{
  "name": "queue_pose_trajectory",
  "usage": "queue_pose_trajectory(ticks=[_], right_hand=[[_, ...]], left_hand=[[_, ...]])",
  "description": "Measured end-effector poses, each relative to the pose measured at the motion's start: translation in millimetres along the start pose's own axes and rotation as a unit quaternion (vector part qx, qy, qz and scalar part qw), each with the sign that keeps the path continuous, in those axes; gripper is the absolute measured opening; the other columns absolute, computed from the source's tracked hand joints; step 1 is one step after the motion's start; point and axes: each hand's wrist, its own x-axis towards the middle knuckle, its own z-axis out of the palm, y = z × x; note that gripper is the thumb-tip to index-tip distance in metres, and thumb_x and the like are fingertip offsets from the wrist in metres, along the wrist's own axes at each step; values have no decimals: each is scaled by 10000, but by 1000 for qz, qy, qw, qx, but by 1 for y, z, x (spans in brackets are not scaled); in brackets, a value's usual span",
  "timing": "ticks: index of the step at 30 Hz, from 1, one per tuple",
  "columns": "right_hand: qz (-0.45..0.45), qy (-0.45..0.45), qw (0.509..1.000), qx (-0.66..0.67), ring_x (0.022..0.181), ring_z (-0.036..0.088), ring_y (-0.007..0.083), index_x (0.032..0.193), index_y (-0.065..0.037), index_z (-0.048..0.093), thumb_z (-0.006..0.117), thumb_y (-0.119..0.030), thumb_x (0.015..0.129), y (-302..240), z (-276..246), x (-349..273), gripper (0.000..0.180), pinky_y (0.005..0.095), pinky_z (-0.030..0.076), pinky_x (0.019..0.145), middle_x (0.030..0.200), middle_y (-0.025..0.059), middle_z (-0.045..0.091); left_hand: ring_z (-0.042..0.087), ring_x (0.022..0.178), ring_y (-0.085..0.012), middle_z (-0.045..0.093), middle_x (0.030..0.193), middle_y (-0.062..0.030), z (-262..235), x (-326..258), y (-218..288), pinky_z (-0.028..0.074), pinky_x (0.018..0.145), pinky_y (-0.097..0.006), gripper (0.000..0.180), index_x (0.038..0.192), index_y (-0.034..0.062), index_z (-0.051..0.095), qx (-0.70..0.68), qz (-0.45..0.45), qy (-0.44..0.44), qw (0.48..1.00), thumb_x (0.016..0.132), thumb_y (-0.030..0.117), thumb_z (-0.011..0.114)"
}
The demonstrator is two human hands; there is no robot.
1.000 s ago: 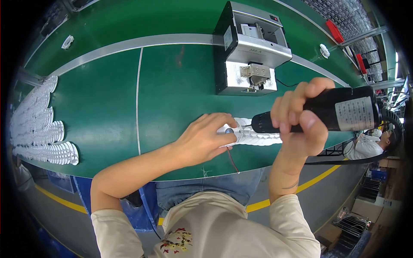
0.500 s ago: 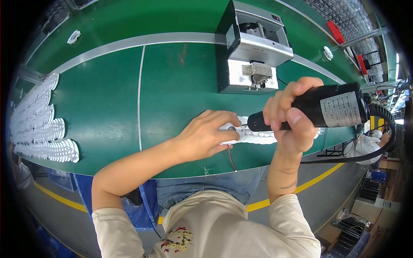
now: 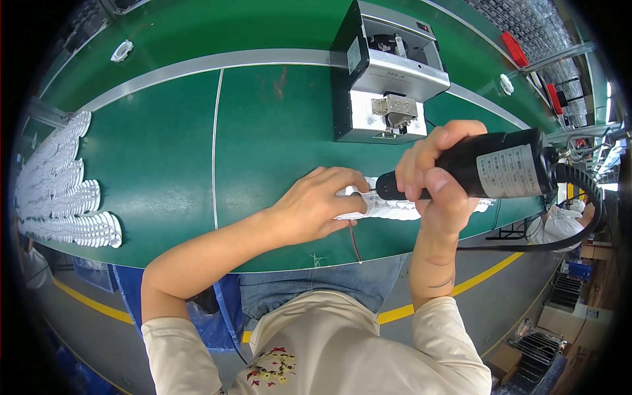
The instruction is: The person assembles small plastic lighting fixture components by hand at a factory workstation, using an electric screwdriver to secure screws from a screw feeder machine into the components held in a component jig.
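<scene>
My right hand (image 3: 447, 172) is wrapped round a black electric screwdriver (image 3: 508, 163), which lies almost level and points left. Its tip meets a small white plastic part (image 3: 349, 205) at the bench's front, though the exact contact is too small to make out. Thumb and fingers of my left hand (image 3: 321, 203) close on that part from the left, covering much of it. A dark round spot shows between them. From under the part a thin red wire (image 3: 356, 243) runs toward the bench edge. Several similar white parts (image 3: 398, 209) lie in a row to the right, partly behind the screwdriver.
A grey and black bench machine (image 3: 395, 79) stands beyond my right hand. Nested white parts (image 3: 72, 230) form rows at the far left. Past a metal rail, white pieces (image 3: 122, 51) sit on a green strip (image 3: 230, 29). A thick black cable (image 3: 588, 217) loops from the screwdriver.
The screwdriver and my right hand have shifted slightly left, toward the held part. White pieces on the far green strip have moved a little to the right. My left hand stays in place.
</scene>
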Motion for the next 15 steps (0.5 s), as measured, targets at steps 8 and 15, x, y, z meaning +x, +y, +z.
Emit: queue_pose_trajectory(ticks=[8,15], right_hand=[[-1,-34,999,-29,537,504,90,969,21,450,550,51,670,8,-2,2,316,205,427,505,636,71,531],[3,-57,998,-37,507,498,97,959,15,466,584,20,664,9,-8,5,318,220,428,483,637,66,537]], left_hand=[[531,1041,-275,545,1101,-51,0,0,-2,444,861,-403,234,864,105,625,-25,-3,7,1000,657,98,734],[535,1023,-271,543,1090,-48,-6,3,-8,450,860,-395,232,855,104,639,-38,5,-10,999,646,110,741]])
